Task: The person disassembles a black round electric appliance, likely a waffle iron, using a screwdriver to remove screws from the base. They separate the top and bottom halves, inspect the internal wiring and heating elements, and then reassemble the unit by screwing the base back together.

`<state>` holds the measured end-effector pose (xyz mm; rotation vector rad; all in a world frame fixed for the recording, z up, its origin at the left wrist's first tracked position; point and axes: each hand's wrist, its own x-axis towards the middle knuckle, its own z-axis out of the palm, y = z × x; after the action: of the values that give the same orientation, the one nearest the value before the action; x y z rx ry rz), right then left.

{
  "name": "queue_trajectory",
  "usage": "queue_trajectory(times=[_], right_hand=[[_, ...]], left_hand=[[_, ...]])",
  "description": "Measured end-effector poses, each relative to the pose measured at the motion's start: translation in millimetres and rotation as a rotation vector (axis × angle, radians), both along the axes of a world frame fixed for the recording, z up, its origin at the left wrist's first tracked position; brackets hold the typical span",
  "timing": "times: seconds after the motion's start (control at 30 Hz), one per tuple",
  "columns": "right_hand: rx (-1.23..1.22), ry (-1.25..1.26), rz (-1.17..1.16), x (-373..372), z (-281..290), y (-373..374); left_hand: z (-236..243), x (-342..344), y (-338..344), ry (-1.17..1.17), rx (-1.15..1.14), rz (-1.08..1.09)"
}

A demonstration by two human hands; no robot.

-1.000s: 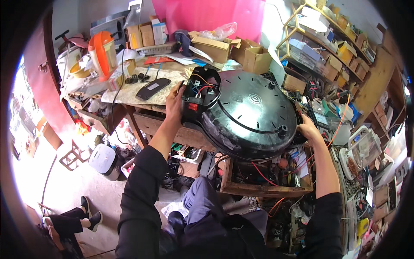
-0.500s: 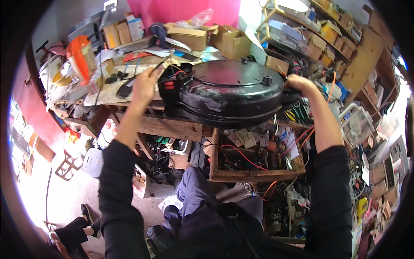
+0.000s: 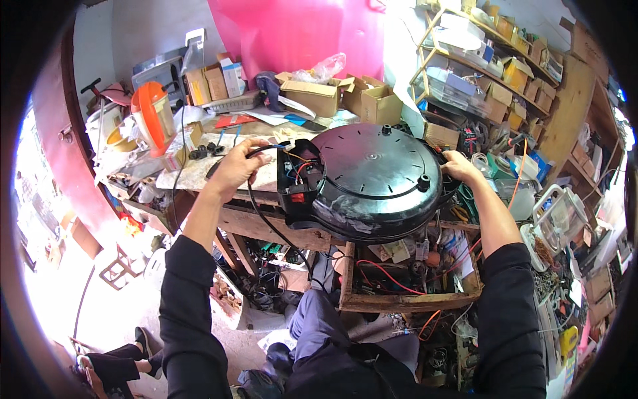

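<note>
A round black electric appliance, like an electric griddle (image 3: 375, 179), lies bottom up at the bench's front edge, with vent slots and small feet on its upper face. On its left side an uncovered wiring compartment (image 3: 300, 171) shows coloured wires and a red switch. A black power cord (image 3: 264, 214) runs from there through my left hand (image 3: 240, 166), whose fingers are closed around it beside the compartment. My right hand (image 3: 460, 166) grips the handle on the appliance's right side; its fingertips are partly hidden.
Below the appliance, an open wooden drawer (image 3: 405, 302) holds tools and loose parts. Cardboard boxes (image 3: 312, 96) and an orange-handled jug (image 3: 151, 113) stand on the bench. Crowded shelves (image 3: 492, 80) rise at the right. Another person's feet (image 3: 147, 349) show at lower left.
The appliance has tipped down flatter, so more of its upper face and the wiring compartment show. My left hand now has the black cord, which hangs down in front of the bench.
</note>
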<state>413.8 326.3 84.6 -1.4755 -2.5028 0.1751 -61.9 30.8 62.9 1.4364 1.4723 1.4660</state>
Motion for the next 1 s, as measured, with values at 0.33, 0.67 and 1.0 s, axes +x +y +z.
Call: queue_trajectory(times=[0.33,0.67,1.0], right_hand=[[0.085,-0.047,0.038,-9,-10,19],[0.182,-0.181,0.015,-14,-15,28],[0.281,-0.279,-0.085,-41,-2,0]], left_hand=[[-20,39,25,-0.286,-0.137,0.03],[-30,40,35,-0.351,-0.088,0.038],[-35,44,30,-0.269,-0.043,0.196]])
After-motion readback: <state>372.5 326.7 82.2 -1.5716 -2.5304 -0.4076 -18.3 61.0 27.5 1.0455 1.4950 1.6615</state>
